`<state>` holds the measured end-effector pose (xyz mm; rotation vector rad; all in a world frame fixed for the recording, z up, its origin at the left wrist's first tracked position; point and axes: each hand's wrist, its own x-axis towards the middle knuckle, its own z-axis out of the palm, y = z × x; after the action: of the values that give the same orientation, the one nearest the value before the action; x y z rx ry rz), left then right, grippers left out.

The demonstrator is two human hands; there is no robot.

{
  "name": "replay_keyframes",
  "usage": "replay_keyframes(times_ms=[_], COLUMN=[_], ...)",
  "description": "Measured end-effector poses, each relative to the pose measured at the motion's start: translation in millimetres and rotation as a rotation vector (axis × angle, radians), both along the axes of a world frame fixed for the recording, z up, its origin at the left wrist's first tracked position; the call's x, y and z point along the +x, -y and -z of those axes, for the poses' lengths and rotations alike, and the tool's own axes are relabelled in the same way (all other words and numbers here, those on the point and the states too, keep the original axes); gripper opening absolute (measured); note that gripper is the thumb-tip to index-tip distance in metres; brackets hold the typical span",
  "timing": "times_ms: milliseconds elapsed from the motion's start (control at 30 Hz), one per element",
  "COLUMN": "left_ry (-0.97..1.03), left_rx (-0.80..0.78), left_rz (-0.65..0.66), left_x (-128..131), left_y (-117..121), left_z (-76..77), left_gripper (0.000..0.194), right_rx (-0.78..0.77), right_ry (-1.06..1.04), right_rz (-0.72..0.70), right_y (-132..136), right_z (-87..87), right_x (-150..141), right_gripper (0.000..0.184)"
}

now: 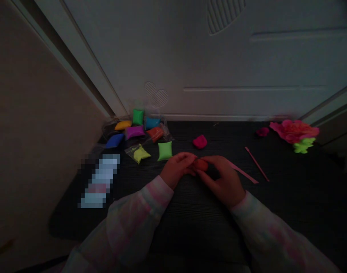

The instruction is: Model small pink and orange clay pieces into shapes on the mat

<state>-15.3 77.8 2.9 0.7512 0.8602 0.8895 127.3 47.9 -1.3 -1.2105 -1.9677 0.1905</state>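
An orange-red lump of modelling clay [202,165] is held between both hands above the dark table. My left hand [177,169] pinches it from the left with closed fingers. On the other side, the thumb and forefinger of my right hand [226,180] grip it. Parts of the lump are hidden by my fingers. A pinkish-red clay lump [200,141] lies just beyond my hands. Close to my right hand rest a flat pink modelling tool [244,173], partly hidden by the hand, and a thin pink stick tool [257,165].
Left of my hands are a light green clay packet [164,151], a yellow packet [141,153] and several other coloured packets in clear wrappers. A pixelated bright rectangle [101,182] lies nearer. At right sit a magenta lump [262,132] and a pink flower [297,131]. A white panel [219,102] stands behind.
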Motion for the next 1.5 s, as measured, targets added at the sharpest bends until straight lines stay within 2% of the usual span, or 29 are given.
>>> replay_keyframes(times_ms=[133, 367, 433, 533, 667, 767, 867, 1000, 1133, 1233, 1367, 1500], left_ry=[-0.001, -0.033, -0.045, -0.133, -0.237, -0.193, -0.070, 0.056, -0.027, -0.115, -0.125, -0.109], left_rx=[-0.041, 0.008, 0.067, 0.235, 0.361, 0.328, 0.219, 0.134, 0.184, 0.206, 0.177, 0.142], left_rz=[0.040, 0.002, -0.038, -0.086, -0.065, -0.059, -0.041, 0.017, 0.049, 0.029, -0.049, -0.072], left_x=[0, 2, 1, -1, -5, -6, -4, -1, 0, 0, 0, 1], left_y=[0, 0, 0, 0, -1, -3, -2, 1, 1, 0, -2, 0], left_z=[1.4, 7.1, 5.6, 1.9, 1.8, 5.8, 8.1, 6.1, 4.9, 5.0, 5.8, 6.5], left_gripper=[0.028, 0.025, 0.024, 0.016, 0.011, 0.012, 0.015, 0.029, 0.030, 0.024, 0.022, 0.023], right_rx=[-0.003, -0.033, -0.060, -0.099, -0.121, -0.139, -0.177, -0.291, -0.383, -0.411, -0.428, -0.299], right_ry=[0.018, -0.002, -0.025, -0.058, -0.095, -0.124, -0.164, -0.319, -0.475, -0.489, -0.450, -0.306], right_rz=[-0.012, -0.015, 0.001, 0.013, 0.052, 0.075, 0.069, 0.055, -0.011, -0.051, -0.105, -0.012], right_y=[-1, 0, -1, 0, 0, 0, -1, -3, -5, -5, -4, -5], right_z=[0.9, 1.6, 2.3, 4.0, 6.3, 6.4, 6.2, 8.9, 12.3, 12.3, 9.7, 7.1], right_x=[0, 0, 0, 0, 0, 0, 0, 1, 2, 2, 2, 1], right_gripper=[0.023, 0.024, 0.026, 0.029, 0.035, 0.033, 0.030, 0.030, 0.028, 0.027, 0.028, 0.030])
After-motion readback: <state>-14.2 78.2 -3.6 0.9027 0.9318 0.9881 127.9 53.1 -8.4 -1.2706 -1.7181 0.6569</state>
